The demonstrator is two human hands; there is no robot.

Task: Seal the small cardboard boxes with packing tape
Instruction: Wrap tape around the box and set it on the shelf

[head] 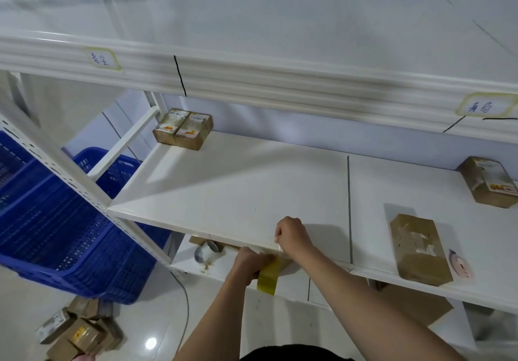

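The person stands at the front edge of a white shelf (pixel 241 192), both hands low at that edge. The left hand (pixel 249 262) grips the roll of yellowish packing tape (pixel 268 276), fingers curled round it, evidently to steady it. The right hand (pixel 291 236) pinches what appears to be the free tape end, held just above the roll, probably to draw out a length. The nearest small cardboard box (pixel 419 248) lies flat to the right, well apart, likely awaiting tape. A pair of boxes (pixel 182 129) stands at the rear left.
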